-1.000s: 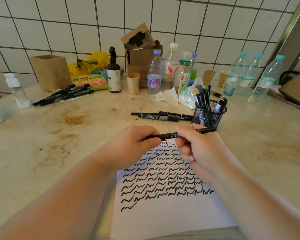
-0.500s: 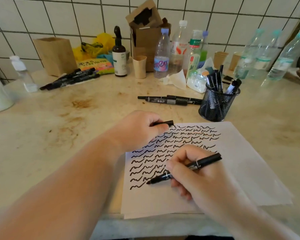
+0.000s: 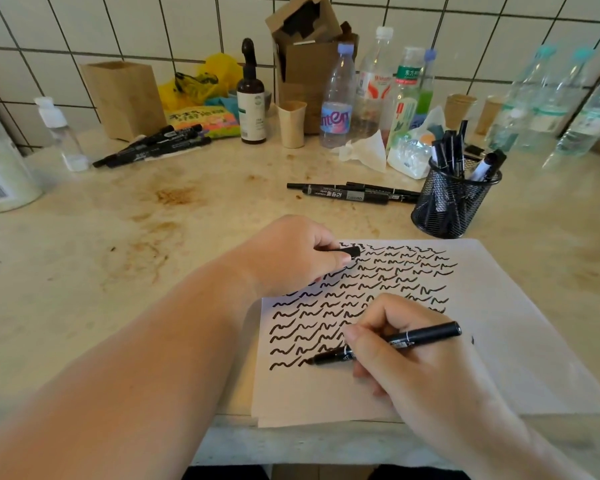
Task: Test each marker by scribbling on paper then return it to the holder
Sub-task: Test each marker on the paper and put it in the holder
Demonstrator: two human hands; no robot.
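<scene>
A white sheet of paper (image 3: pixel 520 341) covered with rows of black squiggles lies at the counter's front edge. My right hand (image 3: pixel 395 344) grips an uncapped black marker (image 3: pixel 423 337), its tip touching the paper at the end of the lowest row. My left hand (image 3: pixel 291 254) rests on the paper's upper left corner and pinches the marker's black cap (image 3: pixel 349 251). A black mesh holder (image 3: pixel 451 202) with several markers stands just beyond the paper. Loose black markers (image 3: pixel 354 194) lie to its left. Another bundle of markers (image 3: pixel 153 147) lies at the far left.
Along the tiled wall stand plastic bottles (image 3: pixel 338 98), a brown pump bottle (image 3: pixel 252 95), paper cups (image 3: pixel 291 123), cardboard boxes (image 3: pixel 123 97) and crumpled tissue (image 3: pixel 364 152). A white container (image 3: pixel 0 168) sits at the left edge. The stained counter (image 3: pixel 118 237) spreads to the left.
My hands pulled the cap off the marker. The right hand brought the marker down to the paper's lower rows, and its tip has crept right along the lowest row; the left hand keeps the cap.
</scene>
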